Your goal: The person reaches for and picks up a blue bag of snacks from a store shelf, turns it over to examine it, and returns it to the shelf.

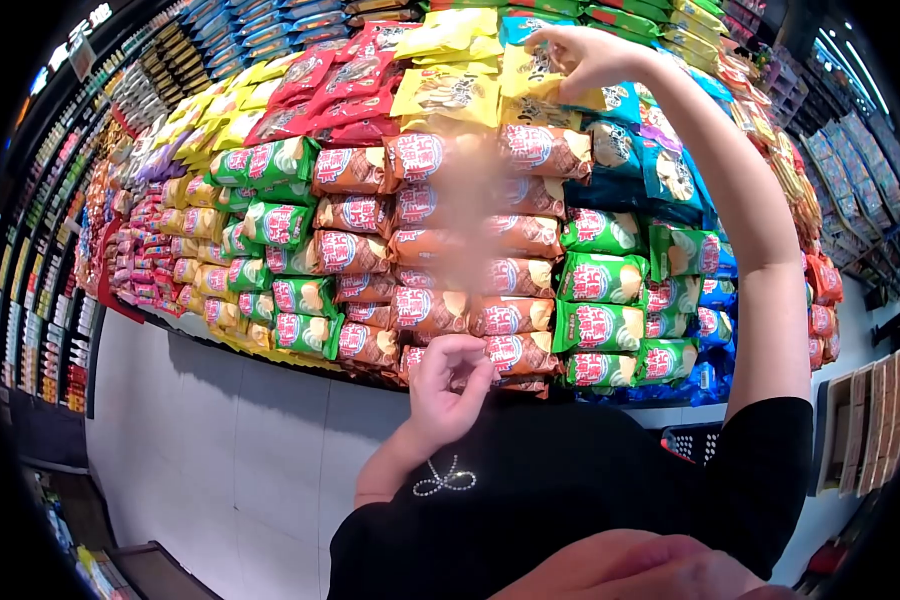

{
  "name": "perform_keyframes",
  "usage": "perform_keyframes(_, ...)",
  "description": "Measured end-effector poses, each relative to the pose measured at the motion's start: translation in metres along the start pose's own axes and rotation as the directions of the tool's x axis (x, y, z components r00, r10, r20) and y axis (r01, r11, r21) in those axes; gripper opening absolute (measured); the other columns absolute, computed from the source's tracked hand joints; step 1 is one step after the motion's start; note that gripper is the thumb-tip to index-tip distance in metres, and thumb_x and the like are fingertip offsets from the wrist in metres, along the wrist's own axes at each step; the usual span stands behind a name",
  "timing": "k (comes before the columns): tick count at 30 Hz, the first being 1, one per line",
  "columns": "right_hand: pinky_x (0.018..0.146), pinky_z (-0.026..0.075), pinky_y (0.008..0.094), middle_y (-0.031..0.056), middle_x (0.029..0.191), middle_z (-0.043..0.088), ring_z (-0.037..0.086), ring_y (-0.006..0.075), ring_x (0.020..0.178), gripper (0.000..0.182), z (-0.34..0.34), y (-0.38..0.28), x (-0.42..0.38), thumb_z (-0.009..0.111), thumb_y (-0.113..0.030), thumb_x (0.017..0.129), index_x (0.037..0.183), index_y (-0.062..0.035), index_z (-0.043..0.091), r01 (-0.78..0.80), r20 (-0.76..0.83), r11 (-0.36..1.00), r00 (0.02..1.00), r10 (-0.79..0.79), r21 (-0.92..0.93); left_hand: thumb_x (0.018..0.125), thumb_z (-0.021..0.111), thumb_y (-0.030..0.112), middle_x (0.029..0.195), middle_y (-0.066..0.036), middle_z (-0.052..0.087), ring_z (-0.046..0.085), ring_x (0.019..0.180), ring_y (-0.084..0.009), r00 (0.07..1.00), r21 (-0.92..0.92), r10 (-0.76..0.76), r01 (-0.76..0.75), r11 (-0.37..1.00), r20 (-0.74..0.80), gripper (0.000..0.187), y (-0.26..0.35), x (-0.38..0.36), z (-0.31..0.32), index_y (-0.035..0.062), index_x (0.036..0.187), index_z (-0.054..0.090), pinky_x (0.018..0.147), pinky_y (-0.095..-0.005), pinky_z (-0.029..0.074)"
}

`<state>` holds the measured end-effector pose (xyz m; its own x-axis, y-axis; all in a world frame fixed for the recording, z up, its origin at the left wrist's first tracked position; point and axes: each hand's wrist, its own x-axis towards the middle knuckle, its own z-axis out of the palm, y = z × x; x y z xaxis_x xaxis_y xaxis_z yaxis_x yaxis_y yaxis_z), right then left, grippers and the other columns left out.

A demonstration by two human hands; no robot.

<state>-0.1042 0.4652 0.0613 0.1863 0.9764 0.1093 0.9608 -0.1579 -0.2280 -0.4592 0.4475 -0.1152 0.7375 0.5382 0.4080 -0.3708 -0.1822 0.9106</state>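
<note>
At the top of the display, my right hand (595, 60) reaches across with its thumb and fingers round the edge of a yellow packet (532, 75). My left hand (452, 385) is in front of my chest with curled fingers and nothing visible in them, by the lowest brown chip packets (518, 353). Stacked green packets (600, 278) lie right of the brown ones. A skin-coloured blur hides part of the brown stack's middle.
Red packets (355, 85) and more yellow packets (445, 95) lie left of my right hand. Teal packets (670, 175) are below my right forearm. Shelves (45, 250) line the left side. Grey floor tiles (210, 430) show at the lower left.
</note>
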Motion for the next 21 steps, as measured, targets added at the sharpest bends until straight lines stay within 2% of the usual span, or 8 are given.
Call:
perform_keyframes(2,0.071,0.04,0.0258,0.0038,0.082,0.043,0.047,0.0164,0.079,0.072,-0.004,0.0,0.001,0.069,-0.016,0.057,0.122,-0.0088,0.039,0.021,-0.081,0.997,0.997,-0.015,0.074,0.079,0.052,-0.004,0.071,-0.005,0.057,0.054,0.063,-0.0053,1.0,-0.005,0.012,-0.012,1.0,0.012,0.022,0.001,0.0,0.0,-0.0013,0.098,0.043,0.053,-0.0155,0.041)
perform_keyframes(3,0.075,0.045,0.0297,0.0132,0.093,0.055,0.055,0.0211,0.087,0.075,-0.008,-0.001,0.002,0.069,-0.02,0.057,0.124,-0.0051,0.038,0.048,-0.116,0.999,0.992,-0.047,0.008,0.079,0.052,-0.004,0.071,-0.005,0.057,0.054,0.063,-0.0053,1.0,-0.005,0.008,-0.008,1.0,0.01,0.022,0.0,0.0,0.0,-0.0013,0.098,0.043,0.053,-0.0155,0.041)
perform_keyframes(4,0.082,0.043,0.0287,0.0139,0.102,0.054,0.053,0.0207,0.096,0.074,-0.007,-0.005,0.007,0.069,-0.02,0.057,0.123,-0.005,0.039,0.023,-0.12,0.998,0.993,-0.015,0.059,0.079,0.052,-0.004,0.072,-0.005,0.057,0.054,0.063,-0.0056,1.0,-0.009,0.012,-0.012,1.0,0.014,0.022,0.0,0.0,0.0,-0.0014,0.098,0.043,0.054,-0.0156,0.042)
perform_keyframes(6,0.082,0.041,0.0335,0.0194,0.11,0.051,0.05,0.0272,0.1,0.074,-0.022,-0.01,0.005,0.069,-0.03,0.058,0.12,-0.0026,0.039,-0.019,0.029,0.987,0.999,0.015,0.157,0.079,0.052,-0.004,0.072,-0.005,0.057,0.054,0.064,-0.0058,1.0,-0.012,0.014,-0.014,1.0,0.017,0.022,0.001,0.0,-0.001,-0.0015,0.098,0.043,0.054,-0.0158,0.042)
perform_keyframes(10,0.089,0.036,0.034,0.0163,0.119,0.045,0.044,0.0251,0.109,0.081,-0.025,-0.025,0.004,0.069,-0.032,0.061,0.127,-0.0048,0.031,-0.092,0.014,0.993,0.996,0.091,0.069,0.082,0.047,-0.003,0.072,-0.006,0.052,0.051,0.064,-0.009,0.997,0.029,-0.007,0.005,1.0,0.07,0.02,0.003,0.001,-0.002,0.0004,0.1,0.039,0.057,-0.0183,0.042)
perform_keyframes(12,0.091,0.036,0.0335,0.0162,0.118,0.045,0.044,0.0261,0.11,0.078,-0.026,-0.017,0.006,0.069,-0.031,0.061,0.125,-0.0048,0.034,0.002,-0.181,0.988,0.983,0.026,0.152,0.082,0.047,-0.003,0.072,-0.006,0.052,0.051,0.064,-0.009,0.997,0.034,0.001,-0.004,0.999,0.075,0.02,0.001,0.001,-0.003,0.0004,0.1,0.039,0.057,-0.0183,0.042)
perform_keyframes(13,0.094,0.034,0.0328,0.0156,0.12,0.044,0.042,0.0256,0.112,0.077,-0.034,-0.032,-0.001,0.069,-0.031,0.061,0.125,-0.0044,0.035,-0.081,-0.211,0.996,0.973,0.089,0.047,0.08,0.05,-0.004,0.073,-0.006,0.055,0.053,0.064,-0.0078,0.999,0.016,0.0,-0.001,1.0,0.049,0.02,0.0,0.001,-0.003,-0.0005,0.098,0.042,0.056,-0.0174,0.042)
perform_keyframes(21,0.091,0.037,0.032,0.0143,0.116,0.049,0.047,0.023,0.107,0.074,-0.042,-0.005,-0.003,0.072,-0.038,0.062,0.12,-0.0023,0.042,-0.065,-0.229,0.982,0.968,0.105,0.177,0.078,0.054,-0.003,0.072,-0.005,0.057,0.055,0.064,-0.0061,1.0,-0.02,-0.008,0.009,1.0,0.014,0.021,-0.003,0.0,-0.004,-0.0016,0.097,0.045,0.054,-0.0162,0.042)
